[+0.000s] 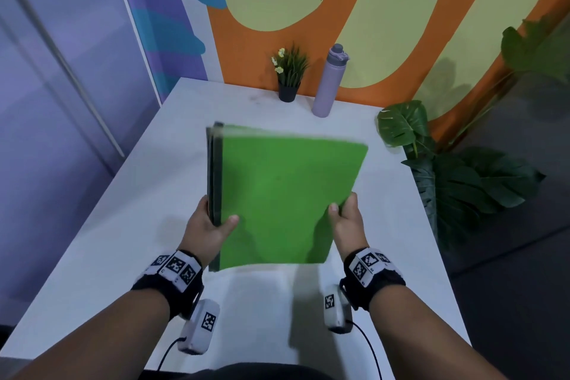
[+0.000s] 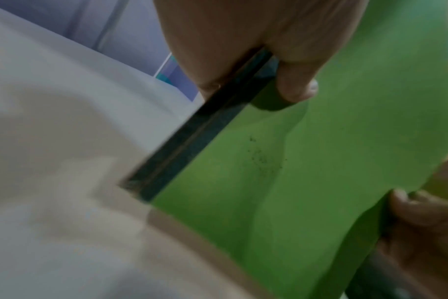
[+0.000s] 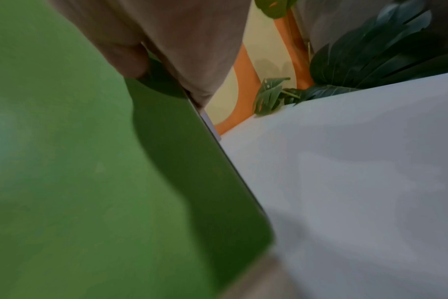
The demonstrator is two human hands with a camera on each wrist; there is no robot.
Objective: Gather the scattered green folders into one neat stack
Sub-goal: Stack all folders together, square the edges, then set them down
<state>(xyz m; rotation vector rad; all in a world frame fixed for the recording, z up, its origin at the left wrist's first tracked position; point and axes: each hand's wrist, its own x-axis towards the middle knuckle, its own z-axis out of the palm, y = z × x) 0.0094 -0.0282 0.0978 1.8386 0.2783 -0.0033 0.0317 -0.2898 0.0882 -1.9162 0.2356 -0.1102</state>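
We see bare surface on the white rectangular table (image 1: 172, 145) along its left edge and near edge. At the far edge a small potted plant in a black pot (image 1: 289, 77) and a tall lilac water bottle (image 1: 328, 80) stand near each other. Large dark green monstera leaves (image 1: 462, 182) crowd the right edge.

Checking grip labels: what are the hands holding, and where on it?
Green folders: left hand grips the dark spine edge, right hand the opposite edge.

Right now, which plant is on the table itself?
The small potted plant with yellow flowers, standing by the wall beside the purple bottle. The big-leaved plant stands off the table's right edge.
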